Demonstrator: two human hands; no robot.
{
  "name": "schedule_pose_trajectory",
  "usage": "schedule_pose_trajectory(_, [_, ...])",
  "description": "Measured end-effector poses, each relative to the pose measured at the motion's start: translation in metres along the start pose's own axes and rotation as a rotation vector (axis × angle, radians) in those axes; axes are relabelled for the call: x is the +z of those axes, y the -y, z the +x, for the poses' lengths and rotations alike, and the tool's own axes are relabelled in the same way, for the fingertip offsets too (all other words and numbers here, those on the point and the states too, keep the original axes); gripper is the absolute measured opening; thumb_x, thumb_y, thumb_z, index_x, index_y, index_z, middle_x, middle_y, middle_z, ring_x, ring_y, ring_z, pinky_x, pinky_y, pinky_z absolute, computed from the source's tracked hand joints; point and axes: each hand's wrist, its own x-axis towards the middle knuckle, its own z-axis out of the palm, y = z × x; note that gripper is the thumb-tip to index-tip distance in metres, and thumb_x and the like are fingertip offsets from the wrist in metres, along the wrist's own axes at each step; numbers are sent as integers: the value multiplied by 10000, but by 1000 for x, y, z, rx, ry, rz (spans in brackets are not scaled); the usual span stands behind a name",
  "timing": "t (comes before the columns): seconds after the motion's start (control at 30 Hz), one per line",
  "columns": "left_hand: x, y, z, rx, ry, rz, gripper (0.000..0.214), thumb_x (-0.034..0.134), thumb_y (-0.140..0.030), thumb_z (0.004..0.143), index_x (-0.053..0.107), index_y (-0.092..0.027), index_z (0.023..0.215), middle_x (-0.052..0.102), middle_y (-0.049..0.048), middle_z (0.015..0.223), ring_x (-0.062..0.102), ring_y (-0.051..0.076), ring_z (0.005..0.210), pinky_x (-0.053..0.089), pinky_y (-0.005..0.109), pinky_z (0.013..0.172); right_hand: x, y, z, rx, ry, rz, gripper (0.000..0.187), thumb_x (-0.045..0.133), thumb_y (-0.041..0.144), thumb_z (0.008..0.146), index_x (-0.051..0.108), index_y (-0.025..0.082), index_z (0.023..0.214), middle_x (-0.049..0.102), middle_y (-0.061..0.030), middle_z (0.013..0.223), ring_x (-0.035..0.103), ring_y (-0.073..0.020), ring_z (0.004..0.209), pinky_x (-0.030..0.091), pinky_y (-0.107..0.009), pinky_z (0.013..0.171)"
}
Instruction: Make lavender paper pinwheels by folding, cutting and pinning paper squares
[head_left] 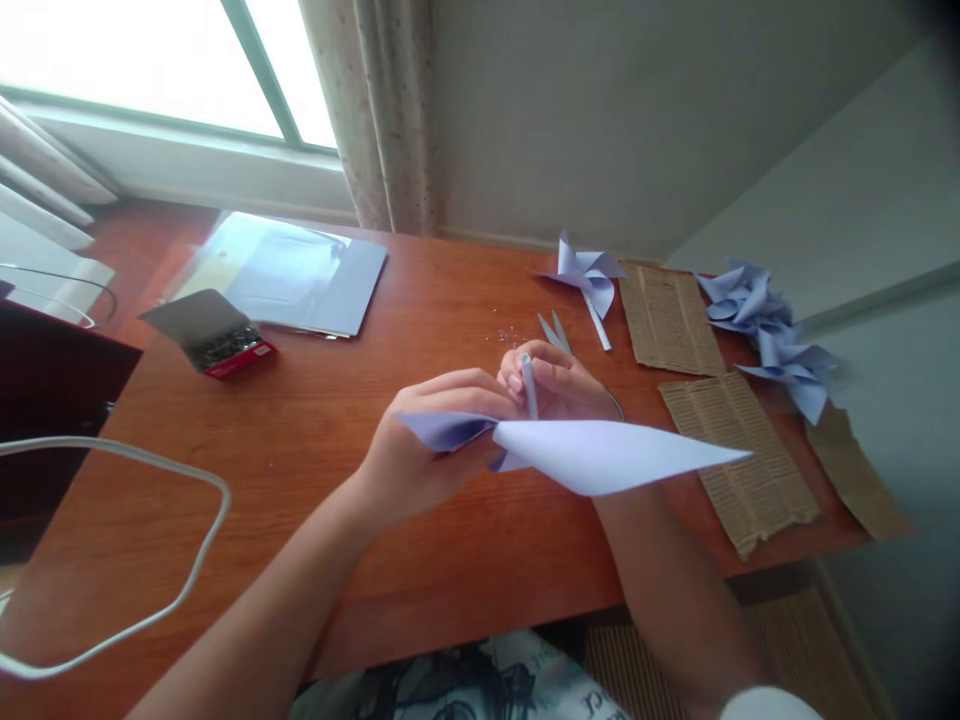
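Fingers [465,384] Pinching Creased Paper Where a Slip Could Cost Us

With our left hand [424,430], we are pinching the paper pinwheel [622,455] near its middle; with our right hand [566,385], we are holding a rolled paper stick [529,385] in curled fingers, its tip pointing up in our view. Both pieces are hovering above the wooden table [300,560], on our side of the scissors [553,332]. The stick's lower end is disappearing behind the paper, so we are not able to tell whether the two are joining.

We are judging crushing to be the chief risk: if we are squeezing too hard, the thin roll could be flattening. One long blade is jutting rightward over our right forearm [667,580], unsupported, so a careless lift could be bending it. If our left pinch is slackening, folds could be springing loose. We are seeing no fastener at the centre; were a sharp one hiding there, pressing blindly could be pricking us. Scissor points are lying just beyond our right hand, so reaching forward could be nicking a knuckle.
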Motion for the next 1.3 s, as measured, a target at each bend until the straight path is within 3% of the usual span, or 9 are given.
schedule_pose_trajectory(0.2, [-2,-6,-3,49,10,127,119,660,-227,916,773,-197,944,738,99,921,705,183,807,564,256,756,0,5,-9,37,36,-32,136,785,320,838,707,209,858,628,10,807,557,-97,657,430,-225,592])
schedule_pose_trajectory(0.5, [-6,1,-9,117,-9,288,182,641,-285,938,773,-291,1064,719,60,994,687,177,834,536,268,802,0,10,-13,-3,54,-172,128,755,336,810,705,220,788,557,7,721,457,-126,629,327,-264,582])
schedule_pose_trajectory(0.73, [-6,1,-8,162,-35,323,193,619,-319,955,755,-245,1070,713,83,999,681,189,868,531,275,804,-5,11,-10,17,119,-253,167,773,371,806,717,221,756,590,3,730,495,-137,671,384,-284,656])
schedule_pose_trajectory(1.0, [-4,3,-8,164,-60,377,215,598,-348,965,759,-229,1044,709,82,961,679,183,832,546,278,787,-4,11,-11,30,125,-244,111,777,338,813,753,233,787,608,-6,770,490,-138,677,374,-277,636])
schedule_pose_trajectory(1.3, [-2,-3,-6,133,-80,395,145,650,-225,925,761,-234,1017,714,67,942,677,179,822,533,271,774,-4,13,-11,36,102,-295,111,793,349,800,767,241,802,619,-6,795,515,-141,704,398,-281,668])
